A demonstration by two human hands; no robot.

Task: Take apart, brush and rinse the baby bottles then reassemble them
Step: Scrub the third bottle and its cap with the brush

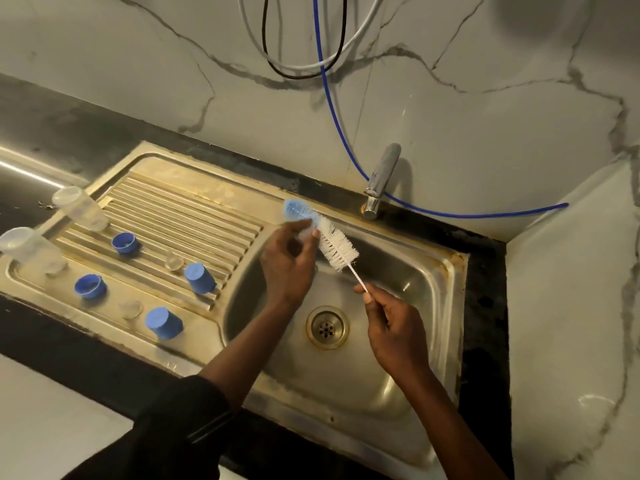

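Head view: bottle brush worked over the sink basin, bottle parts laid out on the drainboard.

We see the left hand with its fingers closed around a small clear part at the bristles of the white bottle brush; whether it is a teat we cannot tell. The right hand pinches the brush's thin wire handle between its fingers. Both hands hover above the sink, near the drain. On the drainboard we note two clear bottles lying at the left, four blue caps and rings, and two clear teats. The tap stands behind the basin.
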